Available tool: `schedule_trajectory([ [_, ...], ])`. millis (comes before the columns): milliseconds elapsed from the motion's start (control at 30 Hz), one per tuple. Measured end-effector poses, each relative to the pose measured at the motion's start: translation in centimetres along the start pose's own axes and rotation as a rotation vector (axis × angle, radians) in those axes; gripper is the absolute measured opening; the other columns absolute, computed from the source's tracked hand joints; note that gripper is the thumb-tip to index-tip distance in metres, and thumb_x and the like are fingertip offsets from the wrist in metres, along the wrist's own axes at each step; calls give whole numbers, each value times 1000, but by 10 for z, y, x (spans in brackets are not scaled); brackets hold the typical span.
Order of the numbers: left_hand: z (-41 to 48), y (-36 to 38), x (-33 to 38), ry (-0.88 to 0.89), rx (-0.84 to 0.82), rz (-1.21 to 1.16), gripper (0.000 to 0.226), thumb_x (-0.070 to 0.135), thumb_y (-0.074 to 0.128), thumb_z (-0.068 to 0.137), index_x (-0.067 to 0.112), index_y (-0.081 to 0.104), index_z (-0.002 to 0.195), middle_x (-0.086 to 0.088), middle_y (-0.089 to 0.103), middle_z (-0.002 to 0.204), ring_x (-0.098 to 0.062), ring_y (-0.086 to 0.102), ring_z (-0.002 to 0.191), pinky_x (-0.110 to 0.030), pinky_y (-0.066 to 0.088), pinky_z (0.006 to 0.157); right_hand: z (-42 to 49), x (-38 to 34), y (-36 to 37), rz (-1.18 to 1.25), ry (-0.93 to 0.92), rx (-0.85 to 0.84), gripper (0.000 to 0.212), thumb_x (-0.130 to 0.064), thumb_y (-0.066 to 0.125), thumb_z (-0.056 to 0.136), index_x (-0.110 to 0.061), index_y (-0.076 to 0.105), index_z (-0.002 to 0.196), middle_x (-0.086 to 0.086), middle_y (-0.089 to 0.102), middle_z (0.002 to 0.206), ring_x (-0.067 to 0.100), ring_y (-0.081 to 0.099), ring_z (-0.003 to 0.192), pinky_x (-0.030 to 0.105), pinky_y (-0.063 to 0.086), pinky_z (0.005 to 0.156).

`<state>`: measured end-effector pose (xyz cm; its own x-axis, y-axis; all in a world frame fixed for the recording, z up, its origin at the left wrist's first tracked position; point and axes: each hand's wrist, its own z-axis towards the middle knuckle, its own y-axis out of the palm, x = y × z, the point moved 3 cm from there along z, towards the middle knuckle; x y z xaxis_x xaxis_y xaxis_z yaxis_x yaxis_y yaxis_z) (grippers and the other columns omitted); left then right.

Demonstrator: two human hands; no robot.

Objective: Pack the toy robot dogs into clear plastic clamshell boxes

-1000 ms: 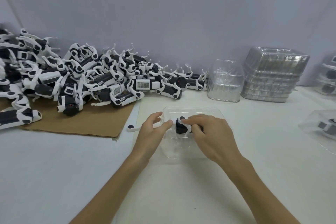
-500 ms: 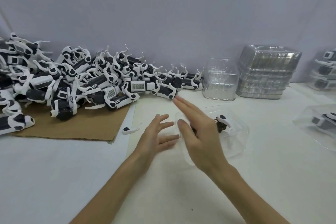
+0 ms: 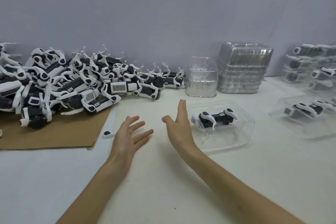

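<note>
Grip: left hand (image 3: 130, 133) and right hand (image 3: 179, 125) both spread, empty. Risk: box (image 3: 234, 143) beside right hand may be unlatched; a knock could spill its dog (image 3: 216, 119)

2 hands: left hand (image 3: 130, 132), right hand (image 3: 179, 125); 1 cardboard sheet (image 3: 54, 136); 1 heap of toy robot dogs (image 3: 72, 85), too tangled to count; 1 loose white leg (image 3: 107, 133); 2 stacks of empty clamshells, narrow stack (image 3: 201, 78) and wide stack (image 3: 243, 69); 2 single boxes, near box (image 3: 236, 143) and far box (image 3: 291, 129), each holding 1 dog; more packed boxes (image 3: 312, 67) far right, number unclear.
</note>
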<state>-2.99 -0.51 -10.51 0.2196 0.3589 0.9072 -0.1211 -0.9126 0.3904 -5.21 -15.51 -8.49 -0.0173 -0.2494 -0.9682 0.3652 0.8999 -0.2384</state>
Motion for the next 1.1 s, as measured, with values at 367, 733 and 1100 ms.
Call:
schedule_trajectory([
  [367,0,1,1,9,6,40,34,36,42,106,16,58,128,-8,61,132,-30,74,98,-42,53,94,23,34,-132,-43,42,434,61,-6,56,95,-13,36,153,5,38,157,21,38,142,37,30,116],
  [733,-6,3,5,3,37,77,31,32,44,106,15,58,127,-9,59,132,-31,74,96,-45,53,97,-1,73,-243,27,89,-78,35,-3,49,100,-15,65,128,10,71,123,33,71,107,31,59,88],
  [1100,-11,5,9,-3,56,100,28,33,46,104,15,60,121,-9,60,129,-31,75,94,-41,55,89,15,86,-319,70,238,303,27,-6,46,100,-7,67,118,14,75,106,20,76,75,26,59,53],
])
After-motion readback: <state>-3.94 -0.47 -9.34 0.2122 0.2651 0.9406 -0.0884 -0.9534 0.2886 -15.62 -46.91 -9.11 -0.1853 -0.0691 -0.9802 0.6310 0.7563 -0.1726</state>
